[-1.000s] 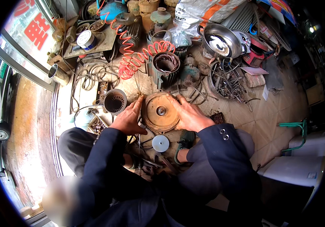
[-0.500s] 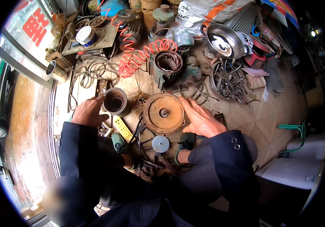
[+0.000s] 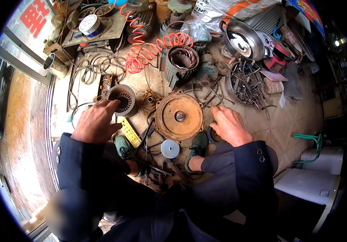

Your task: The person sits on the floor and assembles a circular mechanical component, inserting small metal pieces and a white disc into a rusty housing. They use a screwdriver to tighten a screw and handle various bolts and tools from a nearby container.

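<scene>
My left hand is over the near left side of a grey slotted motor stator, fingertips reaching its rim and thumb spread away. To the right, my right hand has bent fingers, its thumb against a dark ring that the hand partly hides. Between the hands lies a round rusty motor end cover with a shaft end at its centre. A pale grey disc sits just nearer, between my shoes.
A yellow power strip lies beside my left shoe. Farther off stand a green motor housing, a red coiled hose, a bowl of metal parts and a steel pan. Cables lie at the left.
My right hand has come off the end cover and shifted right, with the dark ring now showing beside it. My left hand has moved closer to the stator, fingers over its rim.
</scene>
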Action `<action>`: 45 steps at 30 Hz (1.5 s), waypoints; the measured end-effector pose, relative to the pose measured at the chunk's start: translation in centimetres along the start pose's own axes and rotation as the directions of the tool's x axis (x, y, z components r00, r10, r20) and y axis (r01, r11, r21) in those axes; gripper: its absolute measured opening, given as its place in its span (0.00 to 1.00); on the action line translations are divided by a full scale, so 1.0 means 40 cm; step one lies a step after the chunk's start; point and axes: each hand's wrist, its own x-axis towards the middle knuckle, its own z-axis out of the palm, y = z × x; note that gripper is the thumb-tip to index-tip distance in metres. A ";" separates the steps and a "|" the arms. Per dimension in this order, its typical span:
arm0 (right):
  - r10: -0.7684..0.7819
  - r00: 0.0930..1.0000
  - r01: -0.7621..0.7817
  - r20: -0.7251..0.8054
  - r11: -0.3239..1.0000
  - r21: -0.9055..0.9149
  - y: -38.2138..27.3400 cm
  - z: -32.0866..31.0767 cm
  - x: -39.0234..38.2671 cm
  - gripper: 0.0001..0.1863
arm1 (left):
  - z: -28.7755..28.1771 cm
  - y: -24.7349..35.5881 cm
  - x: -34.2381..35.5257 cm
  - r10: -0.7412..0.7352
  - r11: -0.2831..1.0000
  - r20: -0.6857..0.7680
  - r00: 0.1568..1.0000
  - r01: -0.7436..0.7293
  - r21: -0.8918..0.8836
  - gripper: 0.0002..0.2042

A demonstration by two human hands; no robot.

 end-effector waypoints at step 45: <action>0.001 1.000 -0.001 0.013 1.000 -0.024 -0.004 0.010 -0.011 0.18 | 0.001 0.009 -0.015 -0.016 1.000 0.048 0.999 0.017 -0.010 0.29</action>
